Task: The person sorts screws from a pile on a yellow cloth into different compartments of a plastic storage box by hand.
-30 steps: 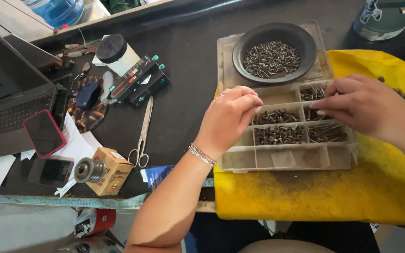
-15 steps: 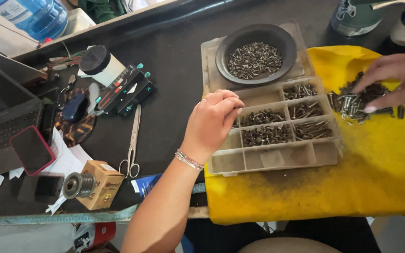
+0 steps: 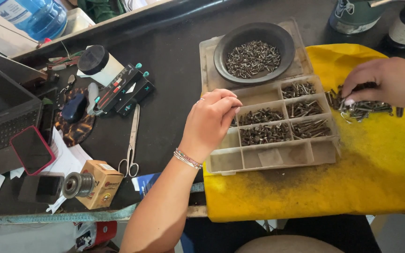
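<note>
**Sorting the small dark screws from the loose pile into the tray**

I am reaching with my right hand [image 3: 384,83] into the loose pile of small dark metal screws [image 3: 362,108], which is lying on the yellow cloth [image 3: 352,187] near the right edge of the dark worktable [image 3: 174,79]. My fingers are curled down onto the pile, but I cannot tell if they are already pinching a screw. My left hand [image 3: 211,122] is resting at the left side of the clear plastic compartment tray [image 3: 277,157], with the fingers loosely bent over a compartment; whether it is holding something I cannot tell.

To do this well, I think I should be taking only one kind of screw at a time, pinching it with the fingertips, and keeping the left hand steady on the tray so it is not sliding on the cloth. The round dark bowl of screws [image 3: 254,52] is standing on the far end of the tray, so I should be moving carefully around it.

Compared with half a second ago, my right hand is now sitting lower and deeper on the pile, and my left hand is staying almost in the same place.
</note>
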